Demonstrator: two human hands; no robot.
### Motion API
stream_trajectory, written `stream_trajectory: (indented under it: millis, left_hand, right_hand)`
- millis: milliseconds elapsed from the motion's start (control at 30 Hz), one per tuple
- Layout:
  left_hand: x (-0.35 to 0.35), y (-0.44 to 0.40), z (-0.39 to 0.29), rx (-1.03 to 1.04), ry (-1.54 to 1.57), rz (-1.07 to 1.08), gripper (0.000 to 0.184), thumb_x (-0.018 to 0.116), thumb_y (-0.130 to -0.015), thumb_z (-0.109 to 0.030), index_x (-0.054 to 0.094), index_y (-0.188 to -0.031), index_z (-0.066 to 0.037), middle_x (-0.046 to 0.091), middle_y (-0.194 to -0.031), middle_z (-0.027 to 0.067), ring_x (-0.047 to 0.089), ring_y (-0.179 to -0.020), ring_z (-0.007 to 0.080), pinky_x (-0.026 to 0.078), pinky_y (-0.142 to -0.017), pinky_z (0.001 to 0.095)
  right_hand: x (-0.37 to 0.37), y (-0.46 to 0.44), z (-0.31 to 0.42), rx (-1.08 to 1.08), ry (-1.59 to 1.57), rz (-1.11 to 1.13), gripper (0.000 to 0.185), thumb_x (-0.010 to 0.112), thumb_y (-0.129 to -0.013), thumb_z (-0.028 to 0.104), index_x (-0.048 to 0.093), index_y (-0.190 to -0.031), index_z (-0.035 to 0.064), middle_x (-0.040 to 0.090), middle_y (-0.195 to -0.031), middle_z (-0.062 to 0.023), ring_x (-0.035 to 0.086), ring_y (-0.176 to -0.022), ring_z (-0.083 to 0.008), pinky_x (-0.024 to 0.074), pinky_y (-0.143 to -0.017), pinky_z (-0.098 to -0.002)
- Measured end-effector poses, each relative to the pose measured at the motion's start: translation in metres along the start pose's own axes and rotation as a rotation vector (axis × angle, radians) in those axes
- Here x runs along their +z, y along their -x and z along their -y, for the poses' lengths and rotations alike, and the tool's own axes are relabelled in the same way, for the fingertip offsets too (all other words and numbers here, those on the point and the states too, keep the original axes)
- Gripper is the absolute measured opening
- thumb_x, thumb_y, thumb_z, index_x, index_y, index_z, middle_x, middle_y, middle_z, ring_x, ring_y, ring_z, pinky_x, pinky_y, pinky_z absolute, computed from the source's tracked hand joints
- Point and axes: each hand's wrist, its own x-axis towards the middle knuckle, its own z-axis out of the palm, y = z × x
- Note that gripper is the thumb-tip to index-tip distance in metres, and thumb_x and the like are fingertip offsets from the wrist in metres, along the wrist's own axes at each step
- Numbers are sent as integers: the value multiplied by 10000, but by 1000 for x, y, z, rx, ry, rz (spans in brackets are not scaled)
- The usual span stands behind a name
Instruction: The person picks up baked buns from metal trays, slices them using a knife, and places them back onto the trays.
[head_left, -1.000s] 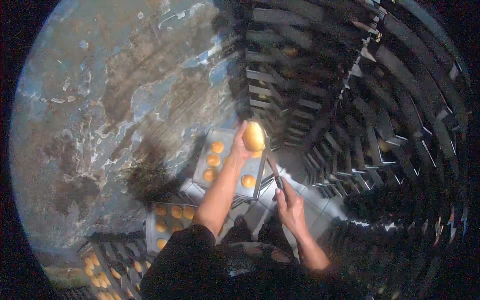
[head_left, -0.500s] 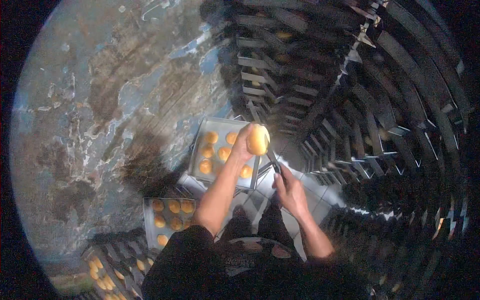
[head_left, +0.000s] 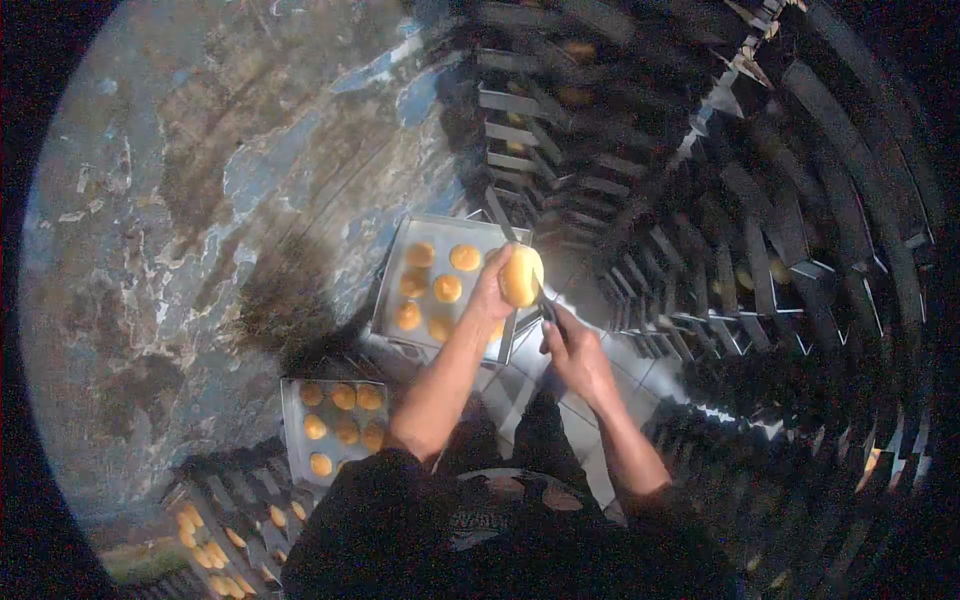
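Observation:
My left hand (head_left: 490, 288) grips a round golden bun (head_left: 521, 280) and holds it up over the right side of a metal tray (head_left: 440, 226). My right hand (head_left: 580, 362) is closed around the dark handle of a knife (head_left: 546, 302). The knife's blade meets the right side of the bun, and a dark strip resembling its tip shows beyond the bun's top edge. How deep the blade sits is hidden. Several baked buns (head_left: 447, 289) lie on the tray beneath my left hand.
A second tray (head_left: 291, 428) of buns sits lower left, partly behind my sleeve. More buns (head_left: 212, 556) lie on a dark rack at the bottom left. A stained, peeling wall (head_left: 250, 180) rises on the left; dark metal racks (head_left: 720, 270) line the right. Tiled floor (head_left: 620, 385) shows below.
A dark strip like the knife's tip now shows beyond the bun's top, and the knife hand is slightly closer to the bun. The trays have shifted slightly up in view.

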Motion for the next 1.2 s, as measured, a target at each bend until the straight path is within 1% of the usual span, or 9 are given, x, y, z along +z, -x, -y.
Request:
stream_trajectory:
  millis: [100,167,333,433,500,700,900,967,1200]
  left_hand:
    - [8,6,-10,31,0,-58,326,707,-910,-395,669,-1080,-120,717,-981,60,697,-904,223,579,-814,413]
    - [10,9,-26,89,12,-50,305,705,-913,-384,667,-1057,-118,717,-972,55,696,-903,217,576,-824,413]
    - [7,12,-22,121,-93,-65,364,691,-911,-427,656,-1072,-103,709,-968,74,694,-889,239,569,-794,417]
    - [-7,1,4,-41,9,-138,341,715,-904,-396,662,-1086,-113,715,-988,58,695,-916,227,579,-805,395]
    - [-16,-9,8,36,47,-91,368,712,-904,-412,663,-1099,-105,716,-1002,63,696,-919,231,579,-806,391]
    - [-19,-7,-27,132,49,-193,375,695,-913,-437,646,-1048,-91,711,-966,81,696,-891,223,574,-801,411]
    - [-28,-9,17,70,135,-205,396,630,-952,-488,650,-1092,-119,709,-999,58,688,-897,213,567,-792,391]
    - [-37,-14,22,142,115,-224,416,603,-963,-508,644,-1128,-128,707,-1009,50,684,-897,211,562,-793,388]
    - [-60,-22,-3,202,188,-361,521,630,-922,-560,614,-1218,-131,698,-1103,73,676,-1004,221,544,-898,398]
  right_hand:
    - [-3,-1,-1,20,-17,34,430,546,-1009,269,552,-1362,25,650,-741,-118,626,-676,-191,502,-668,-375]
    - [-15,27,7,55,119,109,422,527,-1003,240,540,-1378,47,710,-1016,-245,708,-921,-386,541,-811,-456]
    - [-3,37,-22,27,72,75,410,546,-1006,233,551,-1368,42,709,-981,-244,709,-914,-395,543,-815,-461]
    - [3,-10,-6,112,88,102,404,552,-1008,227,552,-1364,39,703,-945,-251,713,-900,-392,541,-801,-466]
    - [17,-30,-21,56,1,77,429,550,-1013,264,542,-1375,34,677,-756,-127,661,-722,-200,515,-697,-365]
    - [11,17,-54,-139,194,65,400,547,-1016,255,566,-1360,51,666,-725,-124,651,-655,-205,518,-651,-367]
    - [48,-30,-71,11,143,27,391,531,-1024,249,580,-1346,32,668,-731,-117,641,-642,-164,517,-636,-339]
    - [54,-48,-66,98,-23,82,406,557,-1001,253,556,-1368,80,693,-864,-262,709,-886,-414,546,-758,-495]
    - [41,3,-92,86,97,152,428,559,-1004,285,548,-1372,66,678,-930,-287,698,-804,-431,545,-722,-482]
